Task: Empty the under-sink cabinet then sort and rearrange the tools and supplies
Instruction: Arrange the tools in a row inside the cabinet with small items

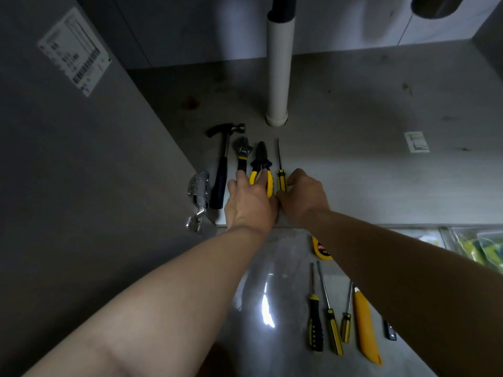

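On the cabinet floor a row of tools lies side by side: a hammer, an adjustable wrench, yellow-handled pliers and a yellow-and-black screwdriver. My left hand rests over the wrench and pliers handles, its fingers spread on them. My right hand is curled around the screwdriver's handle end. Both hands touch each other near the cabinet's front edge.
A white drain pipe stands behind the tools. Crumpled foil lies by the left wall. On the floor outside lie three screwdrivers, a yellow utility knife, a tape measure and plastic bags.
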The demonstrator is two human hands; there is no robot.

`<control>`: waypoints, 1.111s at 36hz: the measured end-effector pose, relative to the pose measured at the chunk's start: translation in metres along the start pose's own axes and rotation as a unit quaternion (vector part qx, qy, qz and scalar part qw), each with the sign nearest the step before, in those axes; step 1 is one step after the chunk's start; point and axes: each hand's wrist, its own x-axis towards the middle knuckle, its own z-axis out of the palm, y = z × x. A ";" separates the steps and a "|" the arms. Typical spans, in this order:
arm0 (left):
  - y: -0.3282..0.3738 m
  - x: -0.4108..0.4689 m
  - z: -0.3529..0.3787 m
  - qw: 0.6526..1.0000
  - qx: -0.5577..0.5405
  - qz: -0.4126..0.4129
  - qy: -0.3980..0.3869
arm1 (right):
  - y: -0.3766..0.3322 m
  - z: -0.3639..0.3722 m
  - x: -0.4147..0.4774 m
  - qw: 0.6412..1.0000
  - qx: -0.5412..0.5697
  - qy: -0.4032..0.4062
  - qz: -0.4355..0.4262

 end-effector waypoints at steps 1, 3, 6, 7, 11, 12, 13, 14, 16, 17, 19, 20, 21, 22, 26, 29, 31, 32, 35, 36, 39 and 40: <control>0.000 0.000 0.000 1.000 0.002 -0.002 0.001 | 0.000 0.001 0.000 1.000 0.003 0.001 -0.002; 0.001 0.000 0.001 1.000 0.004 -0.003 0.005 | 0.001 0.002 -0.001 1.000 0.004 0.006 -0.004; -0.002 -0.002 0.003 1.000 0.012 0.007 0.019 | 0.002 0.005 0.000 1.000 0.001 0.018 -0.010; -0.002 -0.002 0.003 1.000 0.014 0.010 0.024 | 0.003 0.006 0.000 1.000 0.001 0.021 -0.011; -0.004 -0.005 0.005 0.999 0.012 0.020 0.039 | 0.008 0.009 0.001 0.999 0.009 0.033 -0.014; -0.005 -0.006 0.005 0.999 0.009 0.023 0.040 | 0.009 0.009 0.002 0.999 0.012 0.037 -0.013; -0.005 -0.006 0.005 0.999 0.004 0.025 0.041 | 0.010 0.010 0.002 0.999 0.015 0.040 -0.012; -0.006 -0.007 0.006 0.999 0.000 0.025 0.042 | 0.010 0.010 0.002 0.999 0.016 0.042 -0.011; -0.006 -0.009 0.007 0.998 0.012 0.028 0.057 | 0.013 0.010 0.002 0.999 0.017 0.038 -0.008; -0.006 -0.011 0.007 0.997 0.025 0.033 0.070 | 0.014 0.008 0.001 0.999 0.019 0.032 -0.008; -0.005 -0.017 0.009 0.993 0.046 0.052 0.100 | 0.019 0.002 -0.004 0.999 0.018 0.017 -0.024; -0.004 -0.021 0.010 0.989 0.053 0.074 0.117 | 0.023 -0.003 -0.007 0.999 0.011 0.013 -0.041; -0.003 -0.027 0.012 0.983 0.057 0.110 0.132 | 0.026 -0.010 -0.012 0.998 -0.001 0.010 -0.065; -0.001 -0.033 0.016 0.974 0.060 0.162 0.142 | 0.031 -0.018 -0.017 0.996 -0.016 0.005 -0.093; 0.001 -0.069 0.042 0.892 0.095 0.430 0.103 | 0.059 -0.052 -0.044 0.974 -0.096 -0.069 -0.192; -0.002 -0.092 0.062 0.884 0.084 0.460 -0.005 | 0.088 -0.061 -0.067 0.957 -0.181 -0.164 -0.157; -0.005 -0.101 0.073 0.896 0.079 0.416 -0.133 | 0.107 -0.058 -0.079 0.931 -0.218 -0.284 -0.077; -0.006 -0.105 0.079 0.895 0.080 0.392 -0.198 | 0.115 -0.054 -0.085 0.913 -0.223 -0.339 -0.033; -0.004 -0.118 0.095 0.901 0.057 0.296 -0.312 | 0.136 -0.038 -0.099 0.882 -0.215 -0.415 0.055; -0.002 -0.122 0.098 0.907 0.043 0.250 -0.337 | 0.140 -0.032 -0.103 0.879 -0.218 -0.419 0.066; 0.003 -0.133 0.108 0.896 -0.022 0.120 -0.426 | 0.150 -0.012 -0.114 0.878 -0.264 -0.398 0.033; 0.004 -0.137 0.111 0.890 -0.048 0.083 -0.446 | 0.153 -0.005 -0.118 0.882 -0.273 -0.383 0.017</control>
